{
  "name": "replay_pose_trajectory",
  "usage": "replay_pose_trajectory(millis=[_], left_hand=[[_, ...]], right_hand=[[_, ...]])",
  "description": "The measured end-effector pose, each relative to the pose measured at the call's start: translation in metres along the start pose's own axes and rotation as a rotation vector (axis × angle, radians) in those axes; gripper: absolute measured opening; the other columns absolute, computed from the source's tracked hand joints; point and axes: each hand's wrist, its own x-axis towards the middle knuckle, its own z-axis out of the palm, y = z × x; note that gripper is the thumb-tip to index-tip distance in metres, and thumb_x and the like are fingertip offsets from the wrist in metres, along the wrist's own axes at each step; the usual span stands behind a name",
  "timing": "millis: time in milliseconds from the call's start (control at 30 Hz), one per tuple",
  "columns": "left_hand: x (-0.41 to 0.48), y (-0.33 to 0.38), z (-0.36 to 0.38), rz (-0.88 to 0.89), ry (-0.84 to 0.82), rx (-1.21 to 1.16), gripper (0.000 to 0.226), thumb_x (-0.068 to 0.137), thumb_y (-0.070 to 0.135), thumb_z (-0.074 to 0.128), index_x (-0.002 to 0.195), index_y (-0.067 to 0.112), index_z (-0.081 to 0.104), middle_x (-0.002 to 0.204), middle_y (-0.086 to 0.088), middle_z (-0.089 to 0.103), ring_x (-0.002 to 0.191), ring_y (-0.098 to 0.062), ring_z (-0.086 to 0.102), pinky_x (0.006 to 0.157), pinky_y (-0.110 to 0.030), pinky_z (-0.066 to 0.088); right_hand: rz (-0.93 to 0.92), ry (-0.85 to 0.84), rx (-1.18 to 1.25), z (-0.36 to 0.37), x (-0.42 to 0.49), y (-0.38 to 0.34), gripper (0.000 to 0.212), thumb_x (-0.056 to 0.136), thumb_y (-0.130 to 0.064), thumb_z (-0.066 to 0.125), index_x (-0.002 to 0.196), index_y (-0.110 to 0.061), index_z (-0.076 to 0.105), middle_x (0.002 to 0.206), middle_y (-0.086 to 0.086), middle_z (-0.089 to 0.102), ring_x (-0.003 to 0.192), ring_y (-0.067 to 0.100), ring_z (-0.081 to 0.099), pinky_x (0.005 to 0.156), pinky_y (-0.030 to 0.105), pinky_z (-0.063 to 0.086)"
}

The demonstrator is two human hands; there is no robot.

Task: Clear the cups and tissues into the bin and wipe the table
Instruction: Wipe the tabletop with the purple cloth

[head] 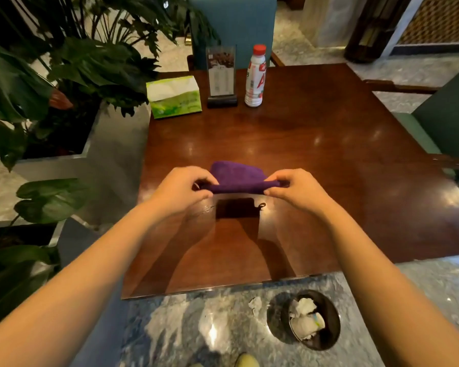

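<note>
Both grips pinched shut on purple cloth [237, 178]: left hand [182, 190], right hand [298, 189], cloth stretched between

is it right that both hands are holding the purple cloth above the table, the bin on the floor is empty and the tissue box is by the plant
Not quite: the bin on the floor is not empty; the head view shows white crumpled waste inside. The rest holds: the left hand and right hand hold the purple cloth above the table, and the tissue box is by the plant.

Menu stand [221, 72] print too blurred to read; shoe [245, 361] cut off by bottom edge.
</note>
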Motion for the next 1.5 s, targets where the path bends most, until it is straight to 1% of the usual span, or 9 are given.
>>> replay_pose_trajectory(millis=[233, 333, 567, 667, 767, 1033, 1200, 1333, 1500], left_hand=[[-0.063, -0.023, 0.091, -0.044, -0.215, -0.054, 0.022, 0.077, 0.010, 0.070, 0.097, 0.020, 0.071, 0.100, 0.002, 0.069, 0.096, -0.016, 0.062, 0.084, -0.022, 0.041], [-0.076, -0.025, 0.102, -0.096, -0.255, -0.110, 0.021, 0.082, 0.014, 0.067, 0.100, 0.025, 0.070, 0.100, 0.008, 0.067, 0.092, -0.012, 0.062, 0.083, -0.024, 0.045], [-0.011, -0.025, 0.108, -0.224, 0.006, -0.115, 0.023, 0.085, 0.009, 0.061, 0.104, 0.018, 0.068, 0.105, 0.001, 0.064, 0.091, -0.015, 0.054, 0.084, -0.025, 0.041], [-0.005, -0.034, 0.116, -0.232, 0.029, -0.021, 0.028, 0.088, 0.017, 0.059, 0.115, 0.018, 0.062, 0.121, -0.003, 0.060, 0.119, -0.022, 0.047, 0.103, -0.035, 0.037], [-0.038, -0.055, 0.109, -0.291, 0.160, 0.113, 0.040, 0.093, 0.028, 0.048, 0.131, 0.016, 0.051, 0.140, -0.006, 0.048, 0.132, -0.024, 0.039, 0.110, -0.040, 0.031], [-0.141, -0.134, 0.102, -0.540, 0.028, 0.420, 0.086, 0.084, 0.069, 0.004, 0.148, 0.013, 0.018, 0.157, -0.005, 0.012, 0.144, -0.017, 0.005, 0.118, -0.043, 0.008], [-0.141, -0.135, 0.104, -0.512, 0.047, 0.455, 0.083, 0.089, 0.066, 0.005, 0.147, 0.009, 0.019, 0.156, -0.007, 0.014, 0.144, -0.017, 0.005, 0.117, -0.032, 0.000], [-0.141, -0.132, 0.103, -0.517, 0.031, 0.497, 0.075, 0.093, 0.059, 0.012, 0.146, 0.008, 0.024, 0.155, -0.010, 0.020, 0.143, -0.019, 0.011, 0.116, -0.031, -0.001], [-0.141, -0.133, 0.107, -0.510, 0.050, 0.499, 0.073, 0.094, 0.058, 0.014, 0.146, 0.008, 0.021, 0.155, -0.007, 0.016, 0.144, -0.019, 0.010, 0.116, -0.030, -0.003]], right_hand=[[0.072, -0.288, -0.050, 0.056, -0.052, 0.069, 0.024, 0.082, -0.018, 0.070, 0.105, -0.016, 0.072, 0.092, -0.011, 0.065, 0.083, -0.002, 0.058, 0.070, 0.009, 0.035], [0.110, -0.397, -0.030, 0.061, -0.063, 0.082, 0.023, 0.082, -0.025, 0.070, 0.105, -0.021, 0.071, 0.093, -0.003, 0.071, 0.082, 0.006, 0.063, 0.073, 0.019, 0.043], [0.070, -0.075, -0.337, 0.063, -0.005, 0.077, 0.015, 0.085, -0.019, 0.060, 0.099, -0.013, 0.062, 0.101, 0.008, 0.060, 0.105, 0.030, 0.054, 0.082, 0.033, 0.040], [-0.198, -0.060, -0.491, 0.087, 0.002, 0.074, 0.047, 0.084, -0.019, 0.054, 0.130, -0.014, 0.051, 0.137, 0.010, 0.050, 0.128, 0.031, 0.044, 0.103, 0.039, 0.037], [-0.471, -0.284, -0.542, 0.117, 0.005, 0.073, 0.053, 0.095, -0.038, 0.031, 0.146, -0.023, 0.032, 0.155, 0.003, 0.028, 0.144, 0.024, 0.024, 0.116, 0.045, 0.020], [-0.788, -0.284, -0.731, 0.144, -0.028, 0.085, 0.054, 0.095, -0.051, 0.029, 0.146, -0.033, 0.023, 0.154, -0.001, 0.031, 0.140, 0.023, 0.034, 0.111, 0.047, 0.029], [-0.515, -0.199, -0.758, 0.123, 0.064, 0.091, 0.058, 0.086, -0.048, 0.034, 0.138, -0.023, 0.044, 0.143, 0.010, 0.048, 0.129, 0.034, 0.049, 0.100, 0.053, 0.044], [-0.237, -0.078, -0.687, 0.126, 0.140, 0.065, 0.057, 0.096, -0.047, 0.026, 0.147, -0.021, 0.029, 0.156, 0.011, 0.024, 0.143, 0.034, 0.023, 0.114, 0.051, 0.021], [-0.507, -0.085, -0.705, 0.177, 0.083, 0.028, 0.056, 0.088, -0.042, 0.031, 0.137, -0.019, 0.047, 0.145, 0.015, 0.045, 0.130, 0.036, 0.046, 0.103, 0.052, 0.038]])
